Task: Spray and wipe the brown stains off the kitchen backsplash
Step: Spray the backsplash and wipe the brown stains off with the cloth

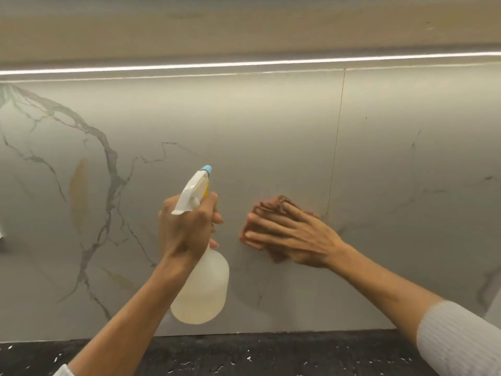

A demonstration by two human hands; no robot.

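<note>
The grey marble backsplash fills the view. A long brown stain runs down it at the left, and a smaller brown streak lies lower down. My left hand grips a translucent spray bottle by its neck, white trigger head with blue nozzle pointing up at the wall. My right hand lies flat with spread fingers, pressing a brown cloth against the wall to the right of the bottle. The cloth is mostly hidden under the hand.
A black speckled countertop runs along the bottom edge. A light strip glows under the cabinet above. A vertical seam splits the backsplash panels just right of the cloth.
</note>
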